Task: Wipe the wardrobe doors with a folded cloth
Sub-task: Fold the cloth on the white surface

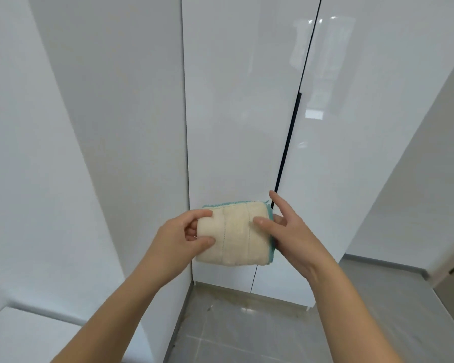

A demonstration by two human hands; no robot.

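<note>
Cream folded cloth (pixel 233 233) with teal edging is held in front of the glossy white wardrobe doors (pixel 236 106), below the black handle (pixel 290 132). Left hand (pixel 184 235) pinches its left end; right hand (pixel 286 231) grips its right end.

No text, label, brand, number or sign can be read. The cloth (pixel 236 231) shows only stitched lines and a teal edge. The glossy doors (pixel 233 100) show only blurred reflections, brightest toward 1 o'clock.
</note>
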